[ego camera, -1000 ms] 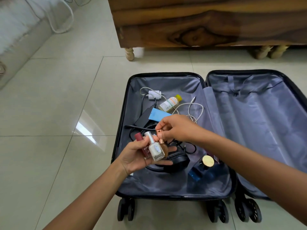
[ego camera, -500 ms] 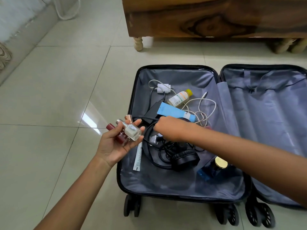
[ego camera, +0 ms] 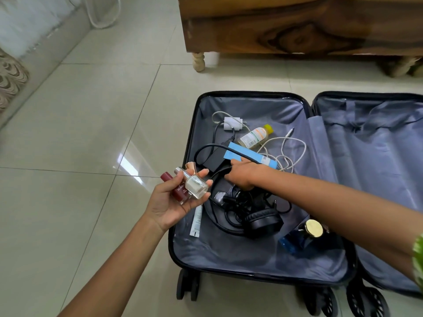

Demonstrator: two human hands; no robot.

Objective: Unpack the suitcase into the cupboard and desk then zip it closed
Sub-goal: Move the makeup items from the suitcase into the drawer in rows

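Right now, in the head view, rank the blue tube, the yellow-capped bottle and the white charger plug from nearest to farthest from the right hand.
From the right hand:
1. Blue tube, just above the fingers.
2. Yellow-capped bottle, farther up, mid-compartment.
3. White charger plug, farthest, toward the compartment's top edge.

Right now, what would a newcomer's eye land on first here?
The open suitcase on the floor, its left half strewn with cables, black headphones and a blue tube. Above its left edge, the left hand holds small bottles, while the right hand reaches into the clutter.
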